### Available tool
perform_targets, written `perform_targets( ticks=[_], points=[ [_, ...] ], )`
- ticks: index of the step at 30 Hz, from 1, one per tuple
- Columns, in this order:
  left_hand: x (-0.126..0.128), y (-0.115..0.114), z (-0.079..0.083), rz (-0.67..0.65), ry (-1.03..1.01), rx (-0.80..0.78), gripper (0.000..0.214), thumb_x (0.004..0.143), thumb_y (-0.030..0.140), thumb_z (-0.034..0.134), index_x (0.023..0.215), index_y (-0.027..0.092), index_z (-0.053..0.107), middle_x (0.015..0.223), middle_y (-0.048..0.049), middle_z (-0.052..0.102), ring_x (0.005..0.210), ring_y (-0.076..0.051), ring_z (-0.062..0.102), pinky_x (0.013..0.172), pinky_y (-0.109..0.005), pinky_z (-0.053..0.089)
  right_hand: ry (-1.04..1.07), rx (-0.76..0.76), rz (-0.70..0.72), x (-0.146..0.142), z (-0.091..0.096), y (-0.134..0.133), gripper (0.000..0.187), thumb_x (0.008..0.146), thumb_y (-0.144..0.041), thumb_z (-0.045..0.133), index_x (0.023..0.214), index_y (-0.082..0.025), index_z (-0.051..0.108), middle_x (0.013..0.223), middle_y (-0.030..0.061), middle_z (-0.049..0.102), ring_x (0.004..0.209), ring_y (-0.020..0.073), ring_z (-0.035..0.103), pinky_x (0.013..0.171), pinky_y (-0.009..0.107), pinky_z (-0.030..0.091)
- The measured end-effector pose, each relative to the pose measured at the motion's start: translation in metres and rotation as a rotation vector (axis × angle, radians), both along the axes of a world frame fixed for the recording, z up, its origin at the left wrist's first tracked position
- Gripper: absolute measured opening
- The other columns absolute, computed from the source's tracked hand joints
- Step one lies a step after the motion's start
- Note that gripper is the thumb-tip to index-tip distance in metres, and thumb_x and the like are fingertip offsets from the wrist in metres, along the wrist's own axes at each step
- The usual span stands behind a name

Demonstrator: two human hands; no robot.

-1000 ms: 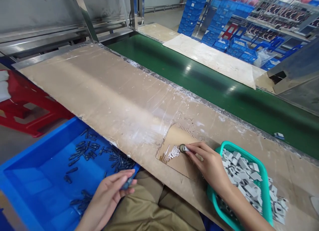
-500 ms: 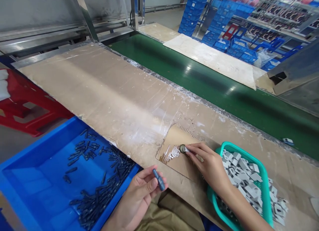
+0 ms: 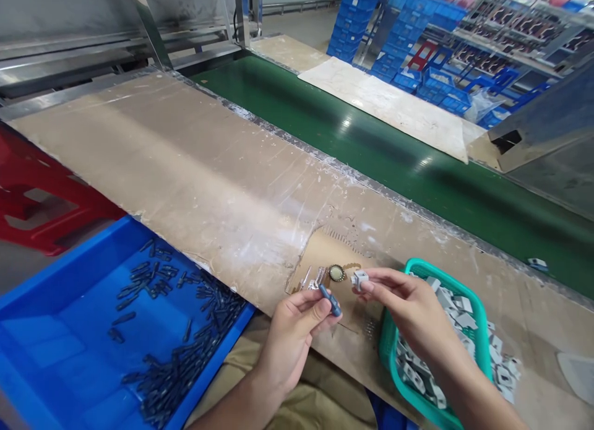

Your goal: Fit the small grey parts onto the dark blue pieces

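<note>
Head view, left hand [image 3: 294, 331]: I see it pinching a dark blue pin [image 3: 330, 301] between thumb and forefinger, tip raised toward the other hand.
Head view, right hand [image 3: 408, 306]: fingertips pinch a small grey block [image 3: 359, 278], turned to face the pin, just above the cardboard-covered bench [image 3: 195, 170].
Supplies: blue bin [image 3: 55, 306] of pins sits left, teal basket [image 3: 464, 294] of blocks right, each by its own hand.

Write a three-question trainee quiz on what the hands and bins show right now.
1. True or false: the left hand pinches a small dark blue pin.
2. Which bin holds the grey-white blocks? A) blue tray B) teal basket C) red stool
3. Fill in: the right hand holds a small grey ____ at its fingertips.

Key: 1 true; 2 B; 3 block
</note>
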State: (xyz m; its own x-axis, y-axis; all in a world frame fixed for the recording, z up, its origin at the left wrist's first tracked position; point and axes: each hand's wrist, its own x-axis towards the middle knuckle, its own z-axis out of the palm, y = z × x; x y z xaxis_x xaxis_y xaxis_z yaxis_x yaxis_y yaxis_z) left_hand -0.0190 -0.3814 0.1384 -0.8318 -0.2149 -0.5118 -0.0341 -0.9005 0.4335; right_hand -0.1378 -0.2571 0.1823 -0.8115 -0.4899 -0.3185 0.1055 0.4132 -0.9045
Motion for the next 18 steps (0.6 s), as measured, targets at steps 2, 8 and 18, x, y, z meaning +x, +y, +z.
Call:
perform_targets(
  ticks=[2,8,18],
  points=[
    [-0.006,0.004,0.002,0.017,0.019,-0.002,0.019,0.065,0.022,0.078,0.079,0.012,0.070,0.080,-0.0047,0.069,0.075,-0.012,0.063,0.076,-0.024,0.053,-0.046,-0.041,-0.018,0.006,0.005,0.002,0.028,0.068,-0.038,0.073,0.086,-0.018,0.071,0.081,0.0075,0.073,0.065,0.0194,0.068,0.063,0.030,0.057],
    [-0.015,0.010,0.010,0.016,0.037,-0.004,0.021,0.059,0.025,0.082,0.071,0.013,0.070,0.076,-0.0063,0.071,0.072,-0.016,0.066,0.072,-0.028,0.054,-0.065,-0.107,-0.031,0.022,0.012,0.007,0.022,0.067,-0.033,0.075,0.082,-0.018,0.072,0.080,0.0089,0.074,0.072,0.0231,0.070,0.067,0.032,0.058],
    [0.004,-0.002,0.004,0.131,-0.079,-0.113,0.021,0.060,0.024,0.080,0.073,0.013,0.069,0.073,-0.0037,0.069,0.069,-0.012,0.063,0.068,-0.021,0.053,0.511,0.097,0.079,0.004,-0.014,0.002,0.019,0.078,-0.033,0.065,0.090,-0.020,0.070,0.086,0.0073,0.071,0.077,0.0209,0.066,0.070,0.034,0.055]
  ],
)
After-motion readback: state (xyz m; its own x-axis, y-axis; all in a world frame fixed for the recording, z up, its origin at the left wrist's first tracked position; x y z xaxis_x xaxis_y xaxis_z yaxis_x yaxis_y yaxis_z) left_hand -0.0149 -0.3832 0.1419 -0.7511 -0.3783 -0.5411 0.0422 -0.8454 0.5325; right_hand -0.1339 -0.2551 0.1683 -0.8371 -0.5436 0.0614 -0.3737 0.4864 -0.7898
